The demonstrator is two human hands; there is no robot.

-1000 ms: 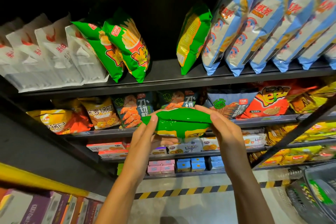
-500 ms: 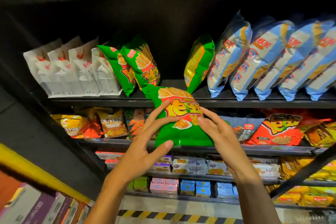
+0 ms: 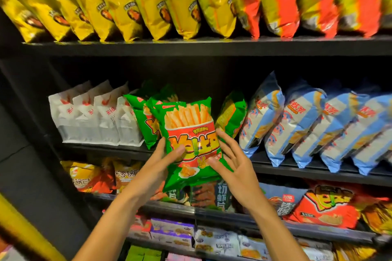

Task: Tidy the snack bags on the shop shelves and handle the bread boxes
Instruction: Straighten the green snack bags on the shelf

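Step in hand, by judgement: restocking one snack bag into its row on the middle shelf; the bread boxes are not being handled at this moment.

The green fries bag (image 3: 188,144) is held upright, printed face toward the camera, in front of the middle shelf (image 3: 297,168). Its lower edge hangs below the shelf lip, so it is not yet seated. Directly behind it, toward 11 o'clock, stand two matching green bags (image 3: 146,121); a further green bag (image 3: 232,115) leans at 2 o'clock. White bags (image 3: 89,118) stand at 9 o'clock of the held bag, blue-and-white bags (image 3: 297,125) at 3 o'clock.

The left hand (image 3: 161,167) grips the bag's lower left edge, thumb pressed on the front face, remaining fingers curled behind and out of sight. The right hand (image 3: 233,163) has its fingers (image 3: 228,144) spread and fairly straight; the thumb touches the front near the lower right corner, while the other fingers lie along the right edge. Whether they press it cannot be told.

Next move, as judged: raise the bag clear of the shelf lip, carry it rearward into the gap between the two green bags and the leaning one, and set its base down upright. Care is needed not to topple the leaning bag.
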